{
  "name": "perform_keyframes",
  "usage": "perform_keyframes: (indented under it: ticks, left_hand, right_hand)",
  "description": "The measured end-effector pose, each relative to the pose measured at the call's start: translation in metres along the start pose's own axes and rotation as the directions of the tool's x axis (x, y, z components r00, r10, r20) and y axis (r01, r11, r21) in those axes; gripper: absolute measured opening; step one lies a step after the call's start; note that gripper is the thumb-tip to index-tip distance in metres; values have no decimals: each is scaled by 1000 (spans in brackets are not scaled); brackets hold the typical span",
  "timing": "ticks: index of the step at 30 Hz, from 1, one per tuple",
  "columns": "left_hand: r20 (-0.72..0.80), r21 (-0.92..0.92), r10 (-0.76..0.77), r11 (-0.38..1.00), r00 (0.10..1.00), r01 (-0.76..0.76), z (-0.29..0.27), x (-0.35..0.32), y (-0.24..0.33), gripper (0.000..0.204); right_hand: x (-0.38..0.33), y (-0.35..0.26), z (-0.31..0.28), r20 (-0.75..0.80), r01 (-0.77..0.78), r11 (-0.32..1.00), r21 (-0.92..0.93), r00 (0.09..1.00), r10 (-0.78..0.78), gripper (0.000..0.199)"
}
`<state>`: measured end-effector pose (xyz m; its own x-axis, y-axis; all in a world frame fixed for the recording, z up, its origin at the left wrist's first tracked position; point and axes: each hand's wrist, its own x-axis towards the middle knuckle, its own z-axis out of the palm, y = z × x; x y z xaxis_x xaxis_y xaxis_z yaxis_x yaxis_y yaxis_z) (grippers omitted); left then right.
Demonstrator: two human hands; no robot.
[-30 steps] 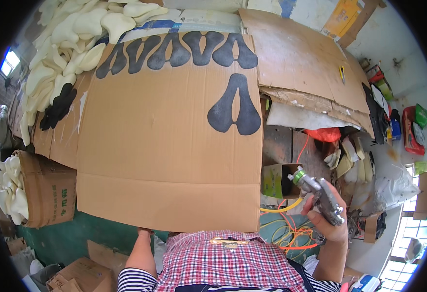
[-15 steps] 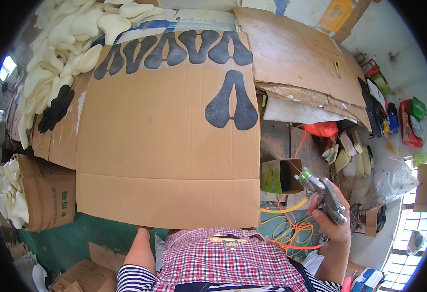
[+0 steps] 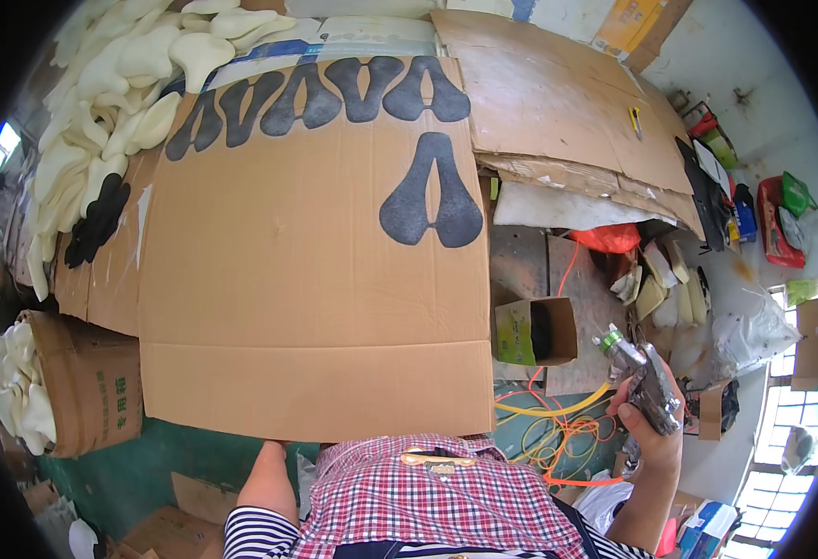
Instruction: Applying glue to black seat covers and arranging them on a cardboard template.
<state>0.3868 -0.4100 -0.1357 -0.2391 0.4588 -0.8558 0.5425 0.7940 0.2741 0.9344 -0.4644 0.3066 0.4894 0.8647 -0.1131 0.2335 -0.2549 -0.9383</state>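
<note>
My right hand (image 3: 658, 424) is wrapped round a metal spray gun (image 3: 653, 387) with a green ring near its nozzle, held off the right side of the cardboard sheet. A yellow hose (image 3: 567, 407) runs toward the gun. On the broad brown cardboard sheet (image 3: 316, 279) lie several dark wishbone-shaped pads, in a row along the far edge. One more dark pad (image 3: 408, 208) lies nearer, by the right edge. My left hand (image 3: 274, 447) is at the sheet's near edge, with its fingers hidden beneath the cardboard.
Cream foam pieces (image 3: 134, 70) are heaped at the far left, with a black glove (image 3: 99, 221) beside them. More fill a carton (image 3: 92, 391) below. A small open box (image 3: 558, 328) stands right of the sheet, near tangled orange hose (image 3: 558, 447). A yellow cutter (image 3: 635, 122) lies on the far-right cardboard.
My right hand has moved a little to the right and away from the cardboard with the spray gun. The view has shifted slightly; the pads lie as before.
</note>
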Motion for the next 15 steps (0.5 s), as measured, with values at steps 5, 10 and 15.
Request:
perform_keyframes:
  ticks: [5, 10, 15]
  left_hand:
    - [9, 38, 25, 999, 1000, -26, 3, 1, 4, 39]
    - [9, 75, 50, 996, 999, -50, 0, 3, 5, 39]
    - [10, 106, 79, 991, 997, -79, -1, 6, 10, 39]
  right_hand:
    - [-7, 3, 1, 146, -33, 999, 22, 989, 30, 68]
    - [-2, 2, 8, 116, -15, 993, 114, 993, 1, 69]
    - [-3, 5, -3, 105, -14, 1000, 16, 994, 13, 71]
